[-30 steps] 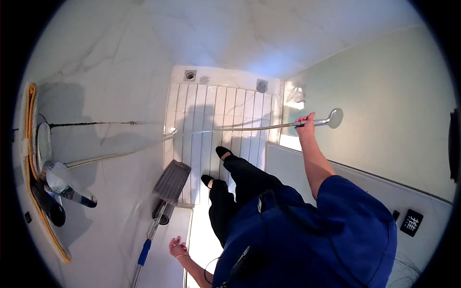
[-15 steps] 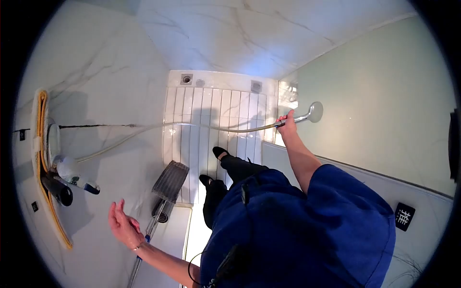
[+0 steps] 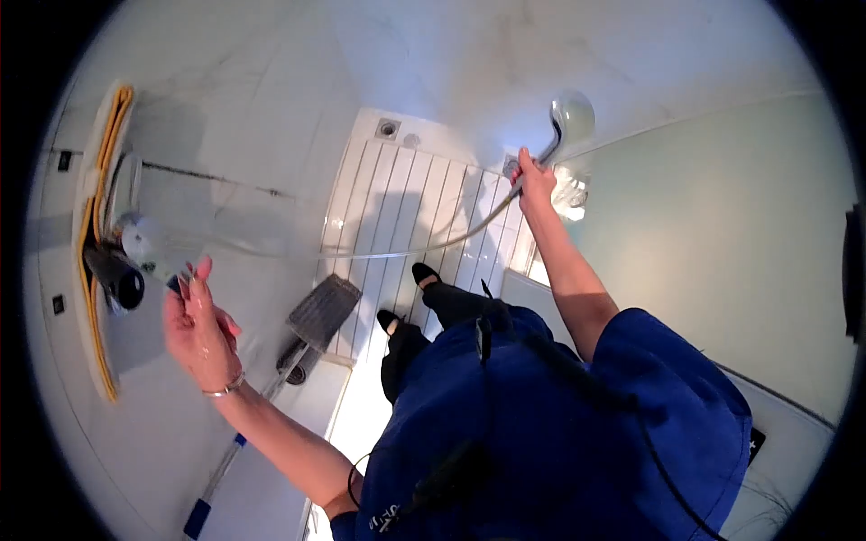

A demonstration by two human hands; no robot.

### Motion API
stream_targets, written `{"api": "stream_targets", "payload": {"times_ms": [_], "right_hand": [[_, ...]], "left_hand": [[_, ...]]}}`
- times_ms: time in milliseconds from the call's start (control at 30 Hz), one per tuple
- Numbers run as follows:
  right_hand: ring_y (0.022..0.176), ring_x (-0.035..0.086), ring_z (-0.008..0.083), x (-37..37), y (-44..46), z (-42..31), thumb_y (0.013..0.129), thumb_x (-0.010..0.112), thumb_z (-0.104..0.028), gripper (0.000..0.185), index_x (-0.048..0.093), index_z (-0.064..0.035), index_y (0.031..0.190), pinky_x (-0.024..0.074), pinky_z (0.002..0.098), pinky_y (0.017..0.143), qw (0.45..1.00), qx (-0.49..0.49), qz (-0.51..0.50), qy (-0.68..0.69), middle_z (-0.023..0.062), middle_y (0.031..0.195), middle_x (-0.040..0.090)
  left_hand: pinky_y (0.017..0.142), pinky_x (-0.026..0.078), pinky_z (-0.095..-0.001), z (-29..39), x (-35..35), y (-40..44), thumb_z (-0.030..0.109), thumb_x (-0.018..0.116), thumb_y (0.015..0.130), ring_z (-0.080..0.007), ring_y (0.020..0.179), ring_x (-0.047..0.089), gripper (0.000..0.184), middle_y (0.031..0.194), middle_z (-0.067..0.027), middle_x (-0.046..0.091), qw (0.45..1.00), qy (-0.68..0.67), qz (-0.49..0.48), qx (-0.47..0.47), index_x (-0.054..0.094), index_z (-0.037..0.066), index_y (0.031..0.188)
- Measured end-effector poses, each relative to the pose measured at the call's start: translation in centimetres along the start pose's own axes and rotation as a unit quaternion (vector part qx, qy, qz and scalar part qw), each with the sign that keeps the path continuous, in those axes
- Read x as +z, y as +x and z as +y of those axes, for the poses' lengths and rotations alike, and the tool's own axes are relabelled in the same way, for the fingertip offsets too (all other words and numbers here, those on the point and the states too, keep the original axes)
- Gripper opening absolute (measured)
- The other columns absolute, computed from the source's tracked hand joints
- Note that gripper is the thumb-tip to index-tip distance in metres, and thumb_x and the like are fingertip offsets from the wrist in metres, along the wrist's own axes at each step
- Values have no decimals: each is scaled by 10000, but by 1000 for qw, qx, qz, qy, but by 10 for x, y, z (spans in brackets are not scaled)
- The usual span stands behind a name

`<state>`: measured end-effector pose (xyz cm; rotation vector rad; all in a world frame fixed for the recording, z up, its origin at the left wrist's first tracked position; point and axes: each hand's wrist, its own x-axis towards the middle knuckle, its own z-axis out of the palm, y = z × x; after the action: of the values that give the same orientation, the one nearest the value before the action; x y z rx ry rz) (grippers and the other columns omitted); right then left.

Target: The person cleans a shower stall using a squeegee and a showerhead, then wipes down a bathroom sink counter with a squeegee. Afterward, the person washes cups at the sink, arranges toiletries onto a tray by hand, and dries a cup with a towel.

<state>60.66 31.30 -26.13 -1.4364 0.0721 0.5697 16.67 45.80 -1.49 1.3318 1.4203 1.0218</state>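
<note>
My right hand (image 3: 538, 185) is closed around the handle of a chrome hand shower (image 3: 555, 131), whose round head points up and away near the far wall. From its handle a pale hose (image 3: 406, 249) sags across to the left wall. Near that wall my left hand (image 3: 203, 334) is raised, wet and with its fingers apart. Its fingertips are at the dark-tipped lever of a chrome shower mixer (image 3: 137, 239); whether they touch it I cannot tell. A dark cylinder (image 3: 122, 281) sticks out beside the mixer.
A yellow-edged folded towel (image 3: 101, 207) hangs at the left wall. A mop with a grey flat head (image 3: 325, 311) leans by my feet. The slatted white floor (image 3: 397, 198) has a drain (image 3: 388, 129) at the back. A frosted glass panel (image 3: 704, 234) stands on the right.
My left hand has risen to the mixer lever. My right hand has lifted the hand shower, turning its head upward toward the far wall. The view has tilted.
</note>
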Motion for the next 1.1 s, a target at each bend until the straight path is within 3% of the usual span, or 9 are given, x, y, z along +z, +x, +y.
{"api": "stream_targets", "payload": {"times_ms": [200,300,433,533,633,733,900,1000,1100], "right_hand": [[530,497,97,73,-45,-25,733,761,-255,312,534,-43,756,409,242,503,969,-46,-151,-190,20,616,546],[552,469,94,89,-77,-30,713,770,-293,342,531,-49,700,403,258,525,880,-117,-254,-383,16,624,550],[569,445,110,79,-91,-8,703,752,-364,430,486,-28,662,401,291,544,776,-113,-444,-433,3,581,495],[555,458,152,72,-93,-16,692,752,-385,444,488,-27,680,405,307,551,681,-160,-490,-520,26,566,478],[551,466,196,62,-75,-21,683,750,-409,451,505,-31,700,412,320,559,659,-205,-439,-576,51,574,489],[556,476,222,58,-53,-35,675,749,-428,446,541,-39,734,420,337,567,714,-202,-378,-554,62,583,505],[622,457,59,93,-70,-55,726,750,-243,294,595,-2,789,400,240,564,851,-155,-357,-353,-47,634,502],[622,454,59,133,-119,-81,724,752,-224,274,595,-11,800,407,234,570,868,-132,-410,-246,-45,645,501],[633,443,38,165,-161,-95,751,732,-177,253,636,-49,946,406,224,571,834,-129,-486,-228,-51,663,498]], "left_hand": [[343,316,-187,2,-8,-1,238,558,906,-25,384,394,233,1040,-116,656,998,47,11,37,577,20,985],[342,338,-201,2,-13,-5,217,555,906,-34,377,396,210,1011,-99,665,997,54,37,39,573,14,957],[346,356,-209,8,-17,-19,213,553,906,-46,375,408,223,1007,-101,665,999,15,32,37,559,-8,937],[344,359,-214,14,-15,-14,203,550,906,-55,374,417,224,1009,-108,663,999,8,28,40,545,-20,922],[344,357,-220,16,-19,-11,187,558,900,-58,389,432,216,898,-79,659,999,2,31,36,540,-28,894],[344,357,-223,19,-13,-10,184,547,905,-65,378,430,222,895,-86,671,998,-3,28,47,529,-33,864],[325,350,-217,12,-14,-7,208,526,918,-61,357,418,235,985,-112,665,999,7,24,46,554,-25,937],[324,349,-216,13,-12,-8,211,523,920,-62,353,414,222,990,-109,664,999,11,30,36,548,-10,930],[324,347,-217,7,-14,-5,212,521,920,-59,350,406,206,998,-109,662,999,-6,22,43,527,6,927]]}}
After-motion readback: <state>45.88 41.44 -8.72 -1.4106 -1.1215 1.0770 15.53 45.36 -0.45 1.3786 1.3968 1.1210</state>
